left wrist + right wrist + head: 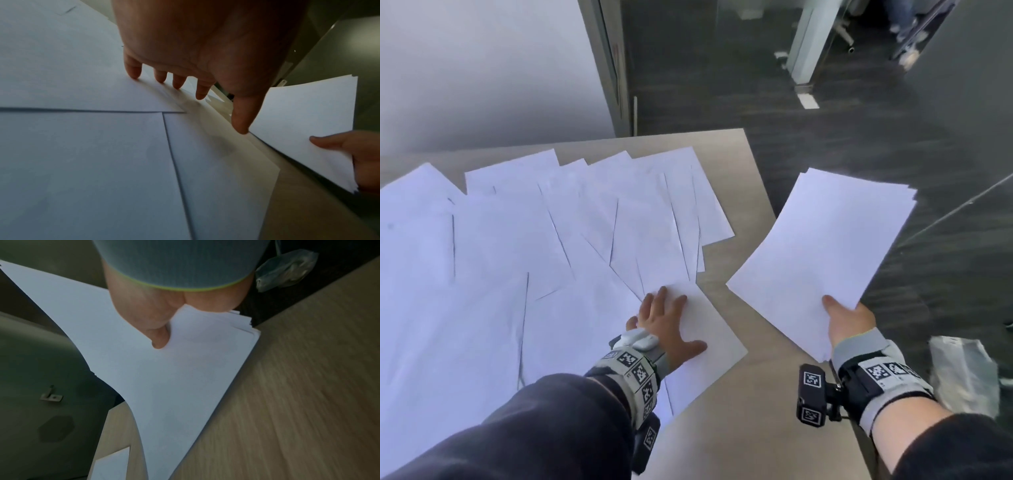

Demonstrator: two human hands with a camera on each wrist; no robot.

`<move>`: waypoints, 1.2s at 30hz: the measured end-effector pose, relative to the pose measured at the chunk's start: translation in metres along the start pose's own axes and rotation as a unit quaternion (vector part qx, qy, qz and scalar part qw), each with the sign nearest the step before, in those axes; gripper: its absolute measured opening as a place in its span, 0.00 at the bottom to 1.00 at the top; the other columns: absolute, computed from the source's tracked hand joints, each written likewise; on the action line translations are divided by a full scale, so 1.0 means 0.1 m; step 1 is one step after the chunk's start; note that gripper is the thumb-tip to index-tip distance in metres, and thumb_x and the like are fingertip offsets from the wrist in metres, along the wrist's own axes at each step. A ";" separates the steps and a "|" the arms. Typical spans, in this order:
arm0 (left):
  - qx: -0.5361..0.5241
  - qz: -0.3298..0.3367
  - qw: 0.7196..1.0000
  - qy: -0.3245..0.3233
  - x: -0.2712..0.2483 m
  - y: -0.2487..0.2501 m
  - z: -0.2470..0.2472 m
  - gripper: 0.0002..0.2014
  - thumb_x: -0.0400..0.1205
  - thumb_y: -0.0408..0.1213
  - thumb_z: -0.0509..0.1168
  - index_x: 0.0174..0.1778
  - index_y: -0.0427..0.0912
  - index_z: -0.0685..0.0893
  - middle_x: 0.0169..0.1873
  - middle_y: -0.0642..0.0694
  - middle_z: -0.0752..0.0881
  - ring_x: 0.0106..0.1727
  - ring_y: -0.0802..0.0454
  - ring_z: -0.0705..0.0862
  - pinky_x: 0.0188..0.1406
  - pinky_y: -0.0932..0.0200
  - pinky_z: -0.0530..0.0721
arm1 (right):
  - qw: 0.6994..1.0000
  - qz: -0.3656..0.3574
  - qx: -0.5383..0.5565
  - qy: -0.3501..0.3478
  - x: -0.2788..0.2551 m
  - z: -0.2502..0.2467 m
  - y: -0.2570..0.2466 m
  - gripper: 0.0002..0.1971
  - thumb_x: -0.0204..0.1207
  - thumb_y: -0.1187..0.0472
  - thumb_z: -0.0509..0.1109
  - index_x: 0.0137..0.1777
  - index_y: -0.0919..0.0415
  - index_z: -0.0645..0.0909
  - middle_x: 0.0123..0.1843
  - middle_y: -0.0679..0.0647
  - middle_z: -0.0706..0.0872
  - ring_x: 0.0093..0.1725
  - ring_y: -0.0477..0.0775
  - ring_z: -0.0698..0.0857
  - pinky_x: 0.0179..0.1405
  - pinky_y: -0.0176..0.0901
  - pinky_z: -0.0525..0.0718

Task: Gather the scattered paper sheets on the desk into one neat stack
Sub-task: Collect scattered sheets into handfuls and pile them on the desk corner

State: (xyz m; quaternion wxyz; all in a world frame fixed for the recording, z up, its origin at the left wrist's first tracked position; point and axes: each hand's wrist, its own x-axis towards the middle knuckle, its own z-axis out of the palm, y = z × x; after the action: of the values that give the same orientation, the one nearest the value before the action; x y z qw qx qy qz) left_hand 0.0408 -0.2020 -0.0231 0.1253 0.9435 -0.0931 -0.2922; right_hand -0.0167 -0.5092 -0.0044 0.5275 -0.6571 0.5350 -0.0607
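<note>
Several white paper sheets (517, 240) lie scattered and overlapping over the wooden desk (767, 394). My left hand (664, 325) lies flat with spread fingers on the nearest sheet (709, 363) near the desk's right part; its fingertips (179, 84) press the paper. My right hand (849, 318) holds a gathered stack of sheets (825, 246) by its near corner, thumb (158, 337) on top, lifted over the desk's right edge. The stack (164, 378) bends slightly. The fingers under the stack are hidden.
The desk's right edge (760, 178) drops to a dark floor (859, 120). A crumpled clear plastic bag (965, 373) lies off the desk at the right. A grey wall (482, 68) stands behind the desk. Bare wood shows between the two hands.
</note>
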 end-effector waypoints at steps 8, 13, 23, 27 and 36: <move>0.093 0.032 0.995 -0.014 -0.07 0.00 0.01 0.61 0.64 0.76 0.67 0.86 0.66 0.36 0.88 0.52 0.31 0.89 0.46 0.31 0.86 0.37 0.46 | 0.998 -0.005 -0.039 -0.053 -0.10 0.03 0.11 0.06 0.79 0.61 0.71 0.51 0.63 0.83 0.39 0.54 0.85 0.36 0.57 0.83 0.42 0.46 0.80; 0.087 0.052 0.994 -0.033 -0.10 -0.05 0.01 0.59 0.68 0.75 0.65 0.86 0.64 0.33 0.86 0.57 0.28 0.88 0.48 0.29 0.87 0.37 0.41 | 0.993 -0.007 -0.060 -0.097 -0.13 0.10 0.13 0.06 0.77 0.60 0.73 0.50 0.61 0.85 0.42 0.56 0.88 0.43 0.62 0.86 0.48 0.51 0.83; 0.082 0.077 0.994 -0.021 -0.12 -0.17 0.05 0.55 0.71 0.72 0.66 0.87 0.65 0.39 0.87 0.56 0.30 0.88 0.50 0.30 0.88 0.39 0.40 | 0.994 -0.013 -0.038 -0.101 -0.15 0.09 0.08 0.02 0.77 0.62 0.73 0.47 0.60 0.84 0.44 0.59 0.87 0.44 0.62 0.85 0.51 0.52 0.82; 0.079 0.078 0.994 -0.015 -0.14 -0.19 0.07 0.55 0.71 0.71 0.67 0.87 0.65 0.40 0.88 0.56 0.30 0.89 0.51 0.31 0.87 0.39 0.39 | 0.996 -0.001 -0.014 -0.090 -0.13 0.08 0.09 0.05 0.77 0.61 0.73 0.49 0.62 0.84 0.46 0.61 0.87 0.47 0.64 0.85 0.52 0.53 0.81; 0.065 0.076 0.995 -0.013 -0.17 -0.21 0.07 0.55 0.72 0.70 0.68 0.87 0.65 0.40 0.87 0.56 0.31 0.88 0.52 0.30 0.88 0.40 0.38 | 0.992 0.018 0.025 -0.123 -0.18 0.10 0.16 0.02 0.76 0.62 0.75 0.43 0.59 0.86 0.46 0.60 0.89 0.46 0.63 0.88 0.58 0.62 0.84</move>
State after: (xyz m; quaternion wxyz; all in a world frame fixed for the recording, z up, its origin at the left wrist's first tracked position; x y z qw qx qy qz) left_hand 0.0249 -0.1791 -0.0253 0.0844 0.9360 -0.1845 -0.2877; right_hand -0.0283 -0.4869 -0.0125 0.6062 -0.6366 0.4763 0.0170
